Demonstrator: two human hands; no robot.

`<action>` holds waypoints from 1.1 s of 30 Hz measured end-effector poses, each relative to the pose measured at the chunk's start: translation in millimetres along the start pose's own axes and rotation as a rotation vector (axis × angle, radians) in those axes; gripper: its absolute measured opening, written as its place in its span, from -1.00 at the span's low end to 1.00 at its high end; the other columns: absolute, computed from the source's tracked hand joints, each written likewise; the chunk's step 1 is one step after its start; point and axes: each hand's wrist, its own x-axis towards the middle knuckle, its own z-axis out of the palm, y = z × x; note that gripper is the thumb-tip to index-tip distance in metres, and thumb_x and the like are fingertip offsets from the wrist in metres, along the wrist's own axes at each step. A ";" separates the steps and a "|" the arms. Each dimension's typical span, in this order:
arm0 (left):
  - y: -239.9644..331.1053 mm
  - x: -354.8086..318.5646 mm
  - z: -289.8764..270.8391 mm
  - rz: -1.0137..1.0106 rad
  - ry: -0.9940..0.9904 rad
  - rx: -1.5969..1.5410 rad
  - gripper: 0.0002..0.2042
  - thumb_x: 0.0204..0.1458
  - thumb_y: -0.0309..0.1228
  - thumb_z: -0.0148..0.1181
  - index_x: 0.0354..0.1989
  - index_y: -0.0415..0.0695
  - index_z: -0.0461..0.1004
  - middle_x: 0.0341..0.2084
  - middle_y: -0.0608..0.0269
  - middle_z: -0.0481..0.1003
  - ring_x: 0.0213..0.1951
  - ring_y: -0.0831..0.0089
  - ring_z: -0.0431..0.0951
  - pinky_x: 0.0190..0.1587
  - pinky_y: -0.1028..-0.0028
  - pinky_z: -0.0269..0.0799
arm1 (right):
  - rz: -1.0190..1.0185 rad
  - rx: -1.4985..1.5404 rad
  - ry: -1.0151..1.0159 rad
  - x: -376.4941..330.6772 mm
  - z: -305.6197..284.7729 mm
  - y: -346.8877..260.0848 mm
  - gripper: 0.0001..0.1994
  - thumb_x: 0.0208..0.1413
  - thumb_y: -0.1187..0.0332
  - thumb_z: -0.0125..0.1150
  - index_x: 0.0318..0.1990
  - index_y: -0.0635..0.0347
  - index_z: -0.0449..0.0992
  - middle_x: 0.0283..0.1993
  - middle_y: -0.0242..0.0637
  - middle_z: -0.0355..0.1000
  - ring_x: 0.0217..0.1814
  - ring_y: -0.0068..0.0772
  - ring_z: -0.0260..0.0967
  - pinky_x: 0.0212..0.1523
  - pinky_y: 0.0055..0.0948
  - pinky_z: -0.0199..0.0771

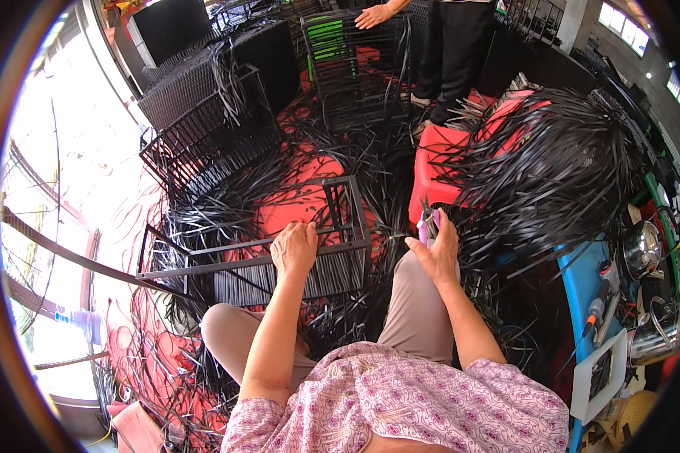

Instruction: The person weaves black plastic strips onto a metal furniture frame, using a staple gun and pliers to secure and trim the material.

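My left hand (pixel 295 248) rests over the upper bar of a black metal frame (pixel 227 258), its fingers curled around the bar. The frame stands before my knees, and a row of grey-black strips (pixel 295 277) is woven across its near lower side. In my right hand (pixel 437 253), above my right knee, are small shears with pinkish-purple handles (pixel 422 230); their blades point away from me and look slightly apart. The shears touch neither the frame nor the strips.
A large bundle of loose black strips (pixel 555 162) lies over a red plastic stool (pixel 434 162) at right. Cut strips litter the red floor covering (pixel 302 192). Woven black furniture (pixel 204 83) stands far left. Another person's hand (pixel 372 16) touches a black frame. Tools lie on a blue table (pixel 579 294).
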 end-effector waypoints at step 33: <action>2.2 4.7 -2.7 0.001 -0.012 0.010 -0.60 0.27 -0.10 0.01 -0.37 -0.18 0.59 -0.33 0.06 0.58 -0.26 0.00 0.60 -0.16 0.08 0.46 | 0.006 0.009 -0.041 2.2 -1.4 -3.0 -0.03 -0.13 -0.05 0.47 0.37 0.31 0.17 0.23 0.07 0.33 0.31 0.13 0.22 0.35 0.00 0.12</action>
